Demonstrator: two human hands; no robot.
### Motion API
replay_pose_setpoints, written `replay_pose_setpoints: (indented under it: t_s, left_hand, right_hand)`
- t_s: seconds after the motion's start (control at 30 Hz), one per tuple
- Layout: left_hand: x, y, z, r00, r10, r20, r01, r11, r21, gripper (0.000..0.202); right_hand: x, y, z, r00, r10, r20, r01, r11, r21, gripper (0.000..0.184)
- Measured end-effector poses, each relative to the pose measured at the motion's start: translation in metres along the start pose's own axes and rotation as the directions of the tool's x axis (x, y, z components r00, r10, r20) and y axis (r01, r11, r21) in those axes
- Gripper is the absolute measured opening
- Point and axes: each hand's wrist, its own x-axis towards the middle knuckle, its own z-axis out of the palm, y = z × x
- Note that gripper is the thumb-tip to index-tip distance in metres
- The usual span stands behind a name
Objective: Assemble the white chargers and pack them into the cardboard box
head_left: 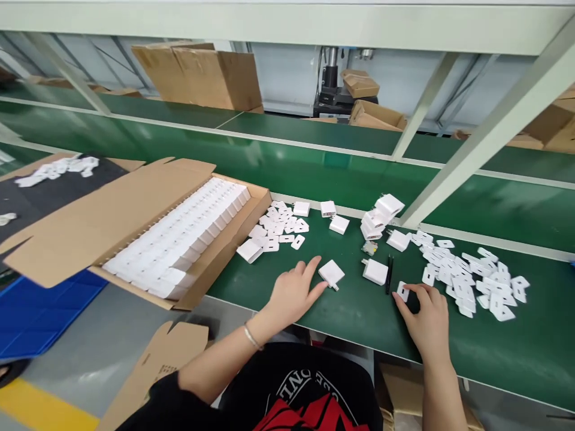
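Observation:
My left hand (291, 293) is open, its thumb and forefinger spread beside a white charger plug (331, 273) that lies on the green bench with its prong side towards me. Between thumb and forefinger of my right hand (426, 314) is a small white slotted cover plate (403, 292), low over or on the bench; I cannot tell which. Left of it lie black tweezers (389, 275) and a second white charger (375, 272). A loose heap of similar cover plates (458, 275) spreads to the right of my right hand.
At left, an open cardboard box (251, 224) holds rows of white chargers (179, 233). More cover plates (276, 221) lie beside it. Several chargers are stacked (380, 216) by the slanted post (449, 173). A small bare electronic part (370, 248) sits below that stack.

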Motion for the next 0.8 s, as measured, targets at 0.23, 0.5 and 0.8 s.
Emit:
replay_pose_setpoints:
  t_s: [0.23,0.5,0.8]
  left_hand:
    - [0.052,0.049,0.016,0.994,-0.026,0.106,0.022,0.999,0.041,0.076]
    - [0.039,0.034,0.021,0.985,0.171,-0.021,-0.173,0.978,-0.115,0.085]
    - [0.038,0.028,0.027,0.981,0.180,-0.069,-0.192,0.923,-0.332,0.030]
  right_hand:
    - [-0.008,-0.002,-0.005,0.980,0.196,0.038,-0.199,0.970,0.140,0.039]
    - [-0.008,-0.004,-0.007,0.910,0.411,-0.048,-0.402,0.906,0.134,0.052]
    - [-0.016,0.010,-0.011,0.890,0.447,-0.086,-0.446,0.894,0.033,0.062]
